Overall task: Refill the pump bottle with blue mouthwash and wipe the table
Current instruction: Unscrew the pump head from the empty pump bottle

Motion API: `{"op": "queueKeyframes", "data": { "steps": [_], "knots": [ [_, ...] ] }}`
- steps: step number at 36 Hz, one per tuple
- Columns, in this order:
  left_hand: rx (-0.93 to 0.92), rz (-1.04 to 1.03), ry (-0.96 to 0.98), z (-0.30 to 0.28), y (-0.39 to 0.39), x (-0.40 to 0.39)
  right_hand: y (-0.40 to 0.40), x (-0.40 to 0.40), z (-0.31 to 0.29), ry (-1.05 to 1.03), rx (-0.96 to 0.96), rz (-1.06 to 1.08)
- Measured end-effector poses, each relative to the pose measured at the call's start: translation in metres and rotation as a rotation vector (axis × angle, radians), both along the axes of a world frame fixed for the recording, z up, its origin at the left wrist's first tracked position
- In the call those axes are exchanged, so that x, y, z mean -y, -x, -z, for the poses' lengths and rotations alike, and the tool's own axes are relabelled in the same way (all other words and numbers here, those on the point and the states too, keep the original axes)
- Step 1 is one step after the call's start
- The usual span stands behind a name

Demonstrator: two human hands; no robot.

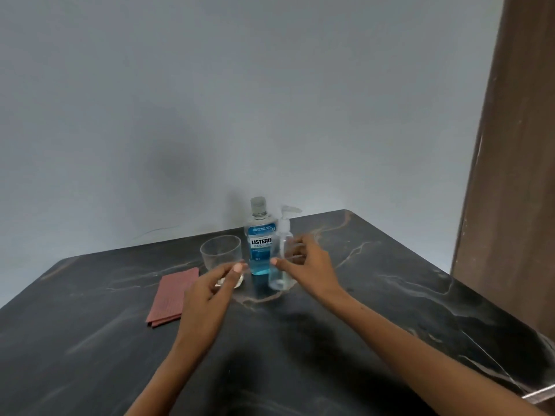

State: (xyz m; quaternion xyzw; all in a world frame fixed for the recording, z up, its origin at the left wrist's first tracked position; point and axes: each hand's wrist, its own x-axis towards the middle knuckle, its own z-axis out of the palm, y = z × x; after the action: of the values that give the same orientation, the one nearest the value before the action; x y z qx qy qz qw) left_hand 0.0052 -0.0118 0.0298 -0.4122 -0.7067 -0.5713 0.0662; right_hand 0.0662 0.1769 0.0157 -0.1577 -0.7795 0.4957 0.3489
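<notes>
The clear pump bottle (280,277) stands upright on the dark marble table (375,295), with a little clear liquid at its base. My right hand (306,265) wraps around its middle, thumb across the front and fingers behind. Touching its left side is the mouthwash bottle (260,244), capped and holding blue liquid in its lower part. My left hand (210,292) hovers with fingers apart in front of a clear glass (221,253), holding nothing. A folded reddish cloth (172,295) lies flat to the left of that hand.
A grey wall rises close behind the table's far edge. A brown wooden door or panel (510,175) stands at the right. The table's right edge runs diagonally toward the lower right corner.
</notes>
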Motion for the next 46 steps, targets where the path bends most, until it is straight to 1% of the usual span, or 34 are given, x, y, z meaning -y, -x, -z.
{"op": "queueKeyframes", "data": {
  "steps": [3, 4, 6, 9, 12, 15, 17, 22, 28, 31, 33, 35, 37, 39, 41, 44, 46],
  "knots": [
    [0.161, 0.086, -0.044, -0.010, 0.005, 0.012, -0.012, 0.028, -0.010, 0.102, -0.002, -0.328],
    [0.215, 0.119, -0.045, -0.012, 0.008, 0.016, -0.014, 0.035, -0.012, 0.126, 0.018, -0.409],
    [0.260, 0.137, -0.039, -0.016, 0.013, 0.022, -0.015, 0.047, -0.014, 0.142, 0.089, -0.527],
    [0.292, 0.214, -0.062, -0.022, 0.016, 0.031, -0.016, 0.060, -0.014, 0.144, 0.180, -0.651],
    [0.332, 0.300, -0.081, -0.024, 0.017, 0.037, -0.018, 0.067, -0.013, 0.166, 0.199, -0.731],
    [0.393, 0.361, -0.074, -0.022, 0.018, 0.041, -0.021, 0.069, -0.012, 0.232, 0.213, -0.828],
    [0.413, 0.369, -0.075, -0.021, 0.018, 0.041, -0.023, 0.068, -0.011, 0.251, 0.231, -0.887],
    [0.459, 0.224, -0.156, -0.022, 0.014, 0.033, -0.024, 0.065, -0.009, 0.248, 0.225, -0.848],
    [0.477, 0.091, -0.190, -0.022, 0.006, 0.023, -0.024, 0.059, -0.002, 0.220, 0.194, -0.690],
    [0.479, 0.103, -0.152, -0.024, 0.004, 0.020, -0.025, 0.057, -0.002, 0.228, 0.168, -0.659],
    [0.498, 0.168, -0.096, -0.027, 0.003, 0.020, -0.027, 0.056, -0.004, 0.250, 0.156, -0.658],
    [0.501, 0.216, -0.093, -0.030, 0.002, 0.021, -0.028, 0.056, -0.006, 0.262, 0.153, -0.661],
    [0.484, 0.193, -0.124, -0.031, 0.002, 0.020, -0.029, 0.055, -0.007, 0.259, 0.148, -0.661],
    [0.509, 0.143, -0.188, -0.031, 0.001, 0.018, -0.029, 0.056, -0.007, 0.254, 0.141, -0.648],
    [0.532, 0.092, -0.207, -0.031, -0.001, 0.015, -0.029, 0.058, -0.006, 0.247, 0.134, -0.635],
    [0.544, 0.060, -0.120, -0.032, -0.002, 0.012, -0.029, 0.060, -0.004, 0.242, 0.147, -0.626],
    [0.552, 0.114, -0.062, -0.033, -0.004, 0.013, -0.029, 0.059, -0.004, 0.254, 0.148, -0.625]
  ]
}}
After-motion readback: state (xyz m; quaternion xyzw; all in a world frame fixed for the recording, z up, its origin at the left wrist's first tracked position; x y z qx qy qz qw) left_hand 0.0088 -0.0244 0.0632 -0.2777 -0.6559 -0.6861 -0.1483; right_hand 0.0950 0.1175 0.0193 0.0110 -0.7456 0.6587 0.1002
